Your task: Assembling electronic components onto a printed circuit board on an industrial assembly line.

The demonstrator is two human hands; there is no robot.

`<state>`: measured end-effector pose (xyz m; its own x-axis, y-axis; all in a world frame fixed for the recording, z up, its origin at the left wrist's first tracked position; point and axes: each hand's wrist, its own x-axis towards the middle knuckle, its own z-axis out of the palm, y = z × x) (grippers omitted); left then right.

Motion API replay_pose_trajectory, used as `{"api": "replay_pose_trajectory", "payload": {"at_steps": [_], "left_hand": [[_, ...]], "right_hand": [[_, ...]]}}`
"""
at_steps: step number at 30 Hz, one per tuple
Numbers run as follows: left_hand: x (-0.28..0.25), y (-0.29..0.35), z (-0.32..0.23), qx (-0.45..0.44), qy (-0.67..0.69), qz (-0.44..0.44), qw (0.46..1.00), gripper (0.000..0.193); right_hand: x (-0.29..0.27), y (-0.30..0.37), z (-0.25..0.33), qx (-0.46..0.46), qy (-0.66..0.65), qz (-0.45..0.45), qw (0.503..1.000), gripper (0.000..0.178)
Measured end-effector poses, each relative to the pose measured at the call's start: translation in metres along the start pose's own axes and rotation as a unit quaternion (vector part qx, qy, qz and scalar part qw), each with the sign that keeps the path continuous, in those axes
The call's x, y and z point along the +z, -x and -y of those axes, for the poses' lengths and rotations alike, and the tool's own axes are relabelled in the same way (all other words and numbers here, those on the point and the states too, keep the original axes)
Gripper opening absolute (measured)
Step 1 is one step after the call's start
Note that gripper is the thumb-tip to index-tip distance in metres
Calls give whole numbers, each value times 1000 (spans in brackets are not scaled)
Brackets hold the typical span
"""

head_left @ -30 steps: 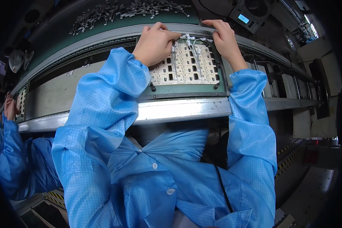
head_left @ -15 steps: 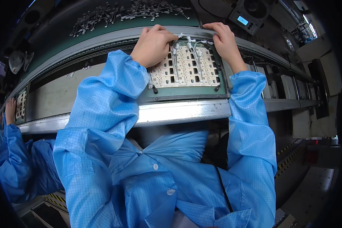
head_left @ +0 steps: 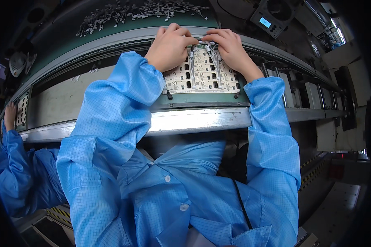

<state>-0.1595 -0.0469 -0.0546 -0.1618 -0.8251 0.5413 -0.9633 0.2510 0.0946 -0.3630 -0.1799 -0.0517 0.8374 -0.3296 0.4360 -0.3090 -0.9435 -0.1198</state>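
A cream circuit board panel (head_left: 202,84) with rows of black components lies in a green carrier (head_left: 202,99) in front of me. Thin white cables (head_left: 192,68) run up the panel toward its far edge. My left hand (head_left: 169,47) reaches over the far left corner, thumb and forefinger pinched on a white cable's end. From the right, my right hand (head_left: 231,51) brings its bent fingers to the same spot, closed at the cable end. The fingertips of both hands almost meet there, and they hide most of the connector.
A metal rail (head_left: 198,119) runs along the near side of the line. Beyond the far rail lies a pile of white cables (head_left: 169,9) on a green surface. At the far right stands a device with a lit display (head_left: 265,22). Another person's hand (head_left: 10,116) is at the far left.
My right hand has moved left from the panel's far right corner to meet my left fingertips. My left hand has shifted slightly right, still pinching the cable end.
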Motion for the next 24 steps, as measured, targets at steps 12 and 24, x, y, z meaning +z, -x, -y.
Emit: {"api": "replay_pose_trajectory", "payload": {"at_steps": [12, 24], "left_hand": [[-7, 3, -6, 14, -43, 19, 999, 32], [-12, 5, -5, 30, -67, 67, 995, 36]], "right_hand": [[-4, 1, 3, 3, 42, -14, 999, 42], [-3, 1, 3, 4, 72, -22, 997, 46]]}}
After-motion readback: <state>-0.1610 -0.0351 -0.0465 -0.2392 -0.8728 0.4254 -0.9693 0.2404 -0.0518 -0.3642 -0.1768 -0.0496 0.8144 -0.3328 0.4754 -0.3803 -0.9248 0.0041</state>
